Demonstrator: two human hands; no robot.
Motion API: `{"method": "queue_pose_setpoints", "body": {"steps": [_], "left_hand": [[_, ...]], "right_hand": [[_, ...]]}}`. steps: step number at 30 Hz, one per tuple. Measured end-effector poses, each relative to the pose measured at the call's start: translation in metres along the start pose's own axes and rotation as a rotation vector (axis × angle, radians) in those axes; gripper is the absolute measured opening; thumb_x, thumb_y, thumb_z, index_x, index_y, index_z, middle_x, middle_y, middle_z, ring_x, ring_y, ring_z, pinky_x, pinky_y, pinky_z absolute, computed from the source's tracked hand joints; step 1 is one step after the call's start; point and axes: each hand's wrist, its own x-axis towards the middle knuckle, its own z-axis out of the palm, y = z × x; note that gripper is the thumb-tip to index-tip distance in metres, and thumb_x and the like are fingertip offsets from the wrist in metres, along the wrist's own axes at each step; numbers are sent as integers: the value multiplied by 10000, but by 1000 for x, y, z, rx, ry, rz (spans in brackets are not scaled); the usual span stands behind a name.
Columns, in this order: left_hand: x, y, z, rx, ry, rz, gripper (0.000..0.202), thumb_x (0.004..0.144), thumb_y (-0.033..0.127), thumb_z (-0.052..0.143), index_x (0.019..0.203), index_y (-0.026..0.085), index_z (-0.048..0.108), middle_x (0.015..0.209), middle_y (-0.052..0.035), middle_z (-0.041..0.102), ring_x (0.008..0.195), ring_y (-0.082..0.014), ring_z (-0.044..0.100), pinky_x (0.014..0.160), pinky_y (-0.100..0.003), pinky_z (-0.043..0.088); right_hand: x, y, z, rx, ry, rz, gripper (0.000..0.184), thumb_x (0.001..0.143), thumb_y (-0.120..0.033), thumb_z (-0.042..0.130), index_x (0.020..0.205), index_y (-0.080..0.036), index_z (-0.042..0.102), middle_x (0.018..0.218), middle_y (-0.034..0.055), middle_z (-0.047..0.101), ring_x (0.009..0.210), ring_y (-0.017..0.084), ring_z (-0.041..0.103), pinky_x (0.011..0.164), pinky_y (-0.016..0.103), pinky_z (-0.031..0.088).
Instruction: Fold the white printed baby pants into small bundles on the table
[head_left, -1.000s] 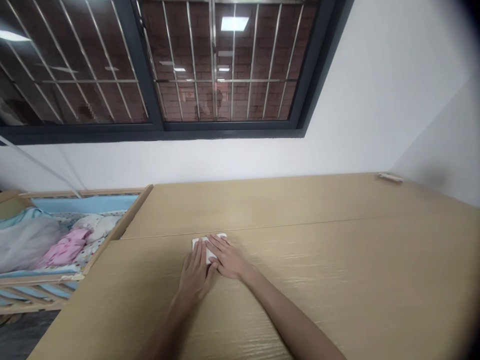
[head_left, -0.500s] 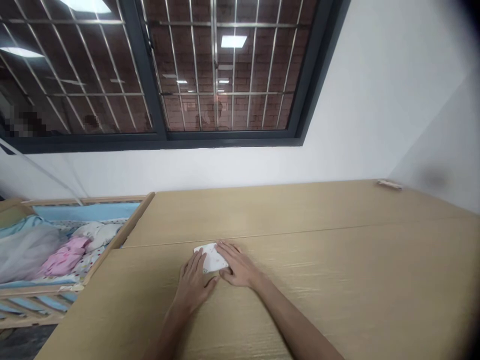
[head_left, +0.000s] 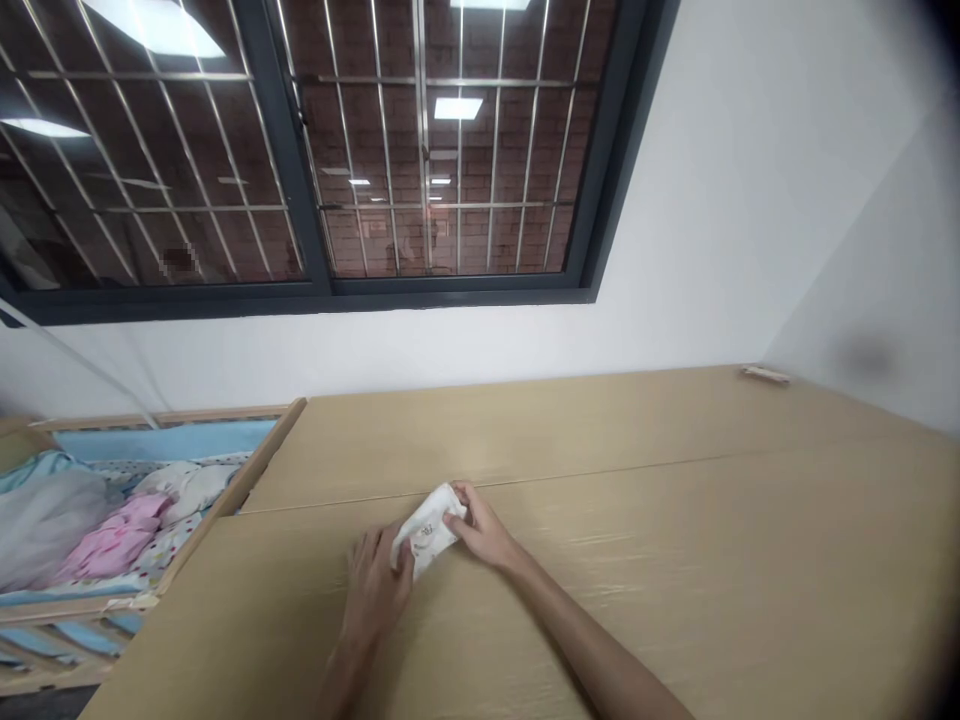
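Note:
A small folded white cloth with a faint print (head_left: 426, 530) is lifted a little off the light wooden table (head_left: 600, 560). My right hand (head_left: 480, 528) pinches its right end, fingers closed on it. At the cloth's lower left edge my left hand (head_left: 375, 585) grips it with the thumb over the fabric. Both forearms reach in from the bottom of the view.
A wooden cot (head_left: 112, 520) stands at the left of the table, holding a pink garment (head_left: 112, 535), grey fabric (head_left: 37, 520) and pale bedding. A small wooden piece (head_left: 756, 375) lies at the table's far right corner. A barred window fills the wall above.
The cloth lay flat under both palms a second ago. Now both hands have closed on it and raised it off the table, tilted. The view has tipped slightly left.

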Motion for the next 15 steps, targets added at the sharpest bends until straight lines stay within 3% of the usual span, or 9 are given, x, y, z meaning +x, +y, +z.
{"method": "queue_pose_setpoints", "body": {"steps": [4,6,9,11,15], "left_hand": [[-7,13,-3,-219,-128,-272,378,982,407,466,1303,208,470,810,-11,707,728,-227,704,654,-344,538],[-10,18,0,-108,-170,-251,288,991,359,465,1233,208,499,732,8,687,640,-207,682,591,-307,497],[-11,21,3,137,-147,-124,177,995,310,467,1093,203,568,825,-62,717,729,-240,694,651,-336,501],[-9,21,2,213,-130,-92,205,1002,318,452,1046,185,602,892,-119,715,847,-293,687,737,-398,512],[-8,23,-4,259,-112,-68,295,1016,368,433,1050,162,643,1036,-172,683,995,-338,640,844,-467,508]], "right_hand": [[22,-3,7,19,91,85,402,933,-397,578,1270,-224,446,995,37,648,850,196,631,742,321,536],[34,2,13,-50,92,103,443,877,-386,658,1246,-218,480,955,23,643,826,189,621,742,317,529],[47,15,26,-151,63,88,359,836,-348,709,1127,-194,567,960,38,650,858,195,621,797,338,527],[52,22,34,-191,55,75,285,846,-317,694,1075,-177,597,992,61,655,921,211,625,862,370,521],[52,21,36,-231,49,48,271,935,-335,600,1140,-158,608,1135,126,647,1116,245,602,981,415,489]]}}
